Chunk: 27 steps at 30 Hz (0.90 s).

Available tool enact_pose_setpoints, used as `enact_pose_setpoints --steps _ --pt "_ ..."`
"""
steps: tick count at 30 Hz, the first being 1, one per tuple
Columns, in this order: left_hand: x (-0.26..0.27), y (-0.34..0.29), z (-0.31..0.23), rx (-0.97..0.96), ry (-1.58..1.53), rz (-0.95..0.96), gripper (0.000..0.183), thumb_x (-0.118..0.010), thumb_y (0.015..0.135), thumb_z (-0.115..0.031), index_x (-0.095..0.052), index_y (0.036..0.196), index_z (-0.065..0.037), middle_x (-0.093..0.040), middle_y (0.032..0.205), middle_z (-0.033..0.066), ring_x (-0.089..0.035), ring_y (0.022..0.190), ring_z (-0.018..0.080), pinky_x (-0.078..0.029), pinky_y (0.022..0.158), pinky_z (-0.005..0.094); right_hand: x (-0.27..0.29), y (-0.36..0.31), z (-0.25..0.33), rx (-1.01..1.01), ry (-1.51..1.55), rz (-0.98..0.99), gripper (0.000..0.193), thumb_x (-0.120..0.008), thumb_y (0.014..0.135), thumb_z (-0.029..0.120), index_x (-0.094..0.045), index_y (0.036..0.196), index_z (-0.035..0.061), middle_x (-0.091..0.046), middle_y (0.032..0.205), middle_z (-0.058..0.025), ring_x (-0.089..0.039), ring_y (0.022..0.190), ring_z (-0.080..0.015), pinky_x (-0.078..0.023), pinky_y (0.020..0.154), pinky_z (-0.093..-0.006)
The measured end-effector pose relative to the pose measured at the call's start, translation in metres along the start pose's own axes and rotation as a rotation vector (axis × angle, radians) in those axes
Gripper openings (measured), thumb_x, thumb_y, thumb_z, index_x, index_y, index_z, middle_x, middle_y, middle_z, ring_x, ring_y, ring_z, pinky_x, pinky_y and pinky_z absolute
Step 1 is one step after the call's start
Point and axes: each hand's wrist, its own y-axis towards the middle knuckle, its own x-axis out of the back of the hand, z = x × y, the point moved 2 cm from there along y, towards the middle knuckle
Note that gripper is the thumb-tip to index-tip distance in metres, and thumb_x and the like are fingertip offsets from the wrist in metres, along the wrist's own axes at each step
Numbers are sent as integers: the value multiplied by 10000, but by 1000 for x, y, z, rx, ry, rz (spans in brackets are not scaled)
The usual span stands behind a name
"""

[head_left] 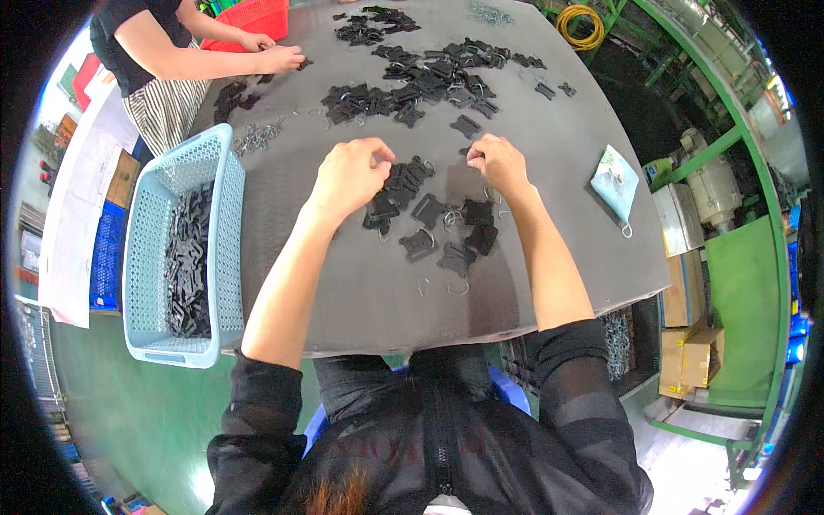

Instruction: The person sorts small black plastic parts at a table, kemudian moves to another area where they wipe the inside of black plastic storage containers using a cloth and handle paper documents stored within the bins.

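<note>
My left hand [350,178] is closed, with thumb and fingertips drawn together above the left edge of a small pile of black plastic buckle pieces [407,182]. What it pinches, if anything, is too small to tell. Across from it, my right hand [499,163] is pinched too, with a dark bit at its fingertips that I cannot make out. Between my forearms lie several loose black buckle pieces [427,209], some with thin metal wire loops [457,287] beside or through them. A larger heap of the same black pieces [438,75] spreads over the table farther off.
A light blue plastic basket [227,249] of black parts stands at the left. Metal rings [257,137] lie near it. A co-worker's hands [279,57] handle parts by a red basket [257,19]. A blue-white packet [614,184] lies on the grey table [575,249] at right.
</note>
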Motion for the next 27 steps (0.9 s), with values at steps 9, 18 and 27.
enact_pose_setpoints --steps 9,18,27 --pt "-12 13 18 36 -179 62 134 -575 759 -107 -647 858 -53 -607 644 57 -600 637 129 -462 621 279 8 -4 17 -31 -122 88 328 -698 711 172 -603 1024 142 -593 1026 -48 -589 930 -250 -482 791 -365" --pt "1 5 14 126 -774 189 216 -562 869 -164 -573 1048 -43 -538 684 -29 -470 596 35 -367 525 191 -7 -32 115 14 893 171 334 -701 757 195 -586 1017 19 -609 841 -63 -553 712 -122 -460 650 -267" --pt "-2 -10 23 3 -1307 93 168 -575 878 -130 -581 1021 -44 -566 783 -7 -502 680 57 -417 619 205 19 -37 130 -410 1401 326 210 -543 904 243 -590 908 39 -496 713 29 -450 564 -66 -369 515 -215"
